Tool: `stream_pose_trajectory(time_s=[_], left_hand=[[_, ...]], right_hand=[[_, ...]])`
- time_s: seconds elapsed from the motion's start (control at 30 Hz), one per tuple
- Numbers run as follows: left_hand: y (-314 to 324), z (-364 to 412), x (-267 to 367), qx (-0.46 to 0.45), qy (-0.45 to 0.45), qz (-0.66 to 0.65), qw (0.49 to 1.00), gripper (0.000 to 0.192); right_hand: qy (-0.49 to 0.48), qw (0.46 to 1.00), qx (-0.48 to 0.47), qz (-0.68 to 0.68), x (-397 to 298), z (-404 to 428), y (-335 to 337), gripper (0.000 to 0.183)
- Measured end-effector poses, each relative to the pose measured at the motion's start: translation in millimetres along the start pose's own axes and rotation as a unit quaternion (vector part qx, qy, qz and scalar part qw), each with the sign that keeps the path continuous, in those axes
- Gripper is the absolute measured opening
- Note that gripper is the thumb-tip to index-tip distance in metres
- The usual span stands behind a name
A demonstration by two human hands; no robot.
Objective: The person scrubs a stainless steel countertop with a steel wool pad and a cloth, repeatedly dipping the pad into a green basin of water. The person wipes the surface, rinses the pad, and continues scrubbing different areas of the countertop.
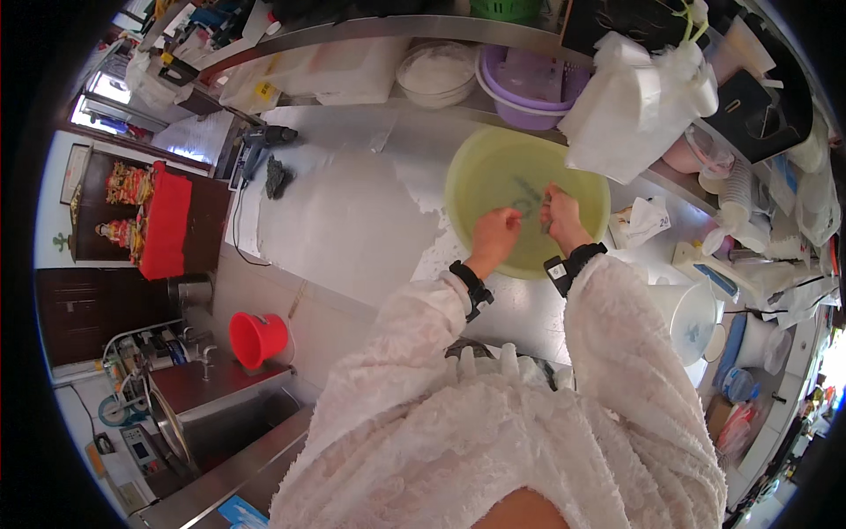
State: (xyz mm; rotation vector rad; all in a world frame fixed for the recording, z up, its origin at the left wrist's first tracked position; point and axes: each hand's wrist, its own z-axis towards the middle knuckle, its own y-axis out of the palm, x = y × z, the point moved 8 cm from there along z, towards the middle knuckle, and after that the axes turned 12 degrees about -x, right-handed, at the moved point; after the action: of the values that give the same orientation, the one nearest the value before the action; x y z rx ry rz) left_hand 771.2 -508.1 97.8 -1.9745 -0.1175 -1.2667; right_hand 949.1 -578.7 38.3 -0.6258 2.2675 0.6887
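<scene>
A yellow-green plastic basin (461, 198) stands on the steel worktop before me and appears to hold liquid. Over its right half, my right hand (565, 215) is closed around a small grey-green piece (546, 210) whose kind I cannot make out. My left hand (494, 237) hovers above the basin's near side with curled fingers drawn together. Whether anything is pinched between those fingertips cannot be seen. Between and beyond the hands, dark blurred shapes (527, 188) show at the basin's bottom. Both wrists wear black straps below fluffy white sleeves.
On the worktop's left lie a dark corded heat gun or dryer (264, 140) and a dark scouring pad (277, 177). Purple basins (529, 118) and a bowl of white contents (436, 76) line the back. White plastic bags (615, 112) hang near the basin's right rim. A tissue packet (641, 221) lies right.
</scene>
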Motion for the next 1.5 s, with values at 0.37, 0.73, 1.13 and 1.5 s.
stream_pose_trajectory(time_s=[0.37,0.73,1.13,1.5], left_hand=[[32,10,6,-0.038,-0.101,-0.326,0.939,0.026],[16,28,34,-0.141,0.01,-0.395,0.908,0.025],[7,-13,102,-0.047,0.298,0.289,0.909,0.061],[13,27,69,-0.093,0.153,0.349,0.92,0.011]], right_hand=[[-0.054,0.989,-0.132,0.031,9,-20,22,0.028],[0.109,0.924,-0.346,0.12,9,-69,12,0.036],[0.086,0.891,-0.392,-0.214,-33,-81,36,0.048],[-0.179,0.652,-0.266,-0.687,-51,-75,80,0.094]])
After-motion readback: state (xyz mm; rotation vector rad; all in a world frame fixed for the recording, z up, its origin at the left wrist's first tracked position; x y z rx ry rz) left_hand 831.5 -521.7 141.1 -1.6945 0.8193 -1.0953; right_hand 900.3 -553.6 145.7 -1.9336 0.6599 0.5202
